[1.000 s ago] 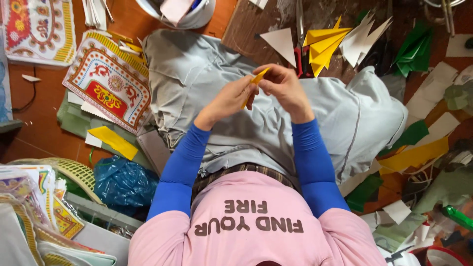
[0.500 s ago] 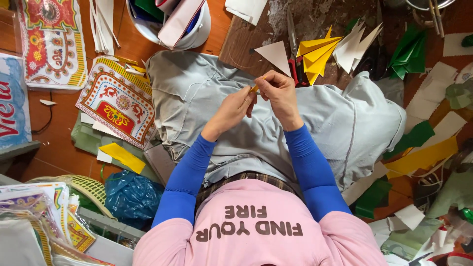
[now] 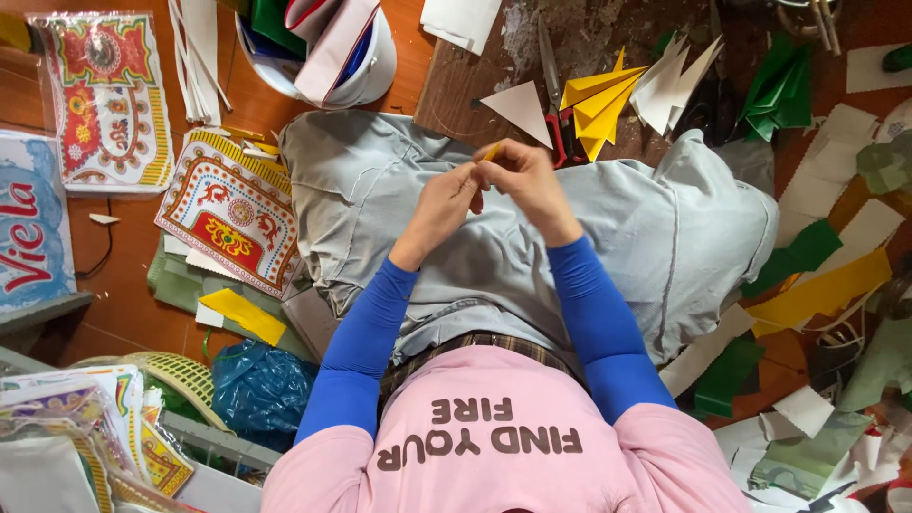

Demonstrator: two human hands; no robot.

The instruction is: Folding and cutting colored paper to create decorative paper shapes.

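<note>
Only the head view here, looking straight down at someone sitting cross-legged on a reddish-brown floor.

Both hands are up over the lap. The left hand (image 3: 439, 207) and the right hand (image 3: 525, 180) are pressed together around a small strip of folded yellow paper (image 3: 491, 152), and only its tip pokes out above the fingers. Both hands are closed tight on it in a fingertip pinch, nothing else in either one.

What's changed: a second ago the yellow piece stuck out a good bit further between the hands and you could see more of its length. Now it's mostly swallowed by the fingers, and the hands sit closer together. My read is that the paper has been folded or rolled down smaller, so the piece is getting more compact, though the fingers hide the actual fold.

Around it: just beyond the hands, on a worn brown board (image 3: 456, 85), lie a stack of pointed yellow paper folds (image 3: 598, 100), a flat white paper triangle (image 3: 521, 109) and red-handled scissors (image 3: 554, 95). White pointed folds (image 3: 679, 81) sit beside the yellow ones, green ones (image 3: 779, 90) further right. A white plastic bucket stuffed with paper sheets (image 3: 370, 71) stands at top left, and printed red-and-yellow decorative sheets (image 3: 228, 223) lie off to the left. Paper scraps are scattered well apart on the right side.
</note>
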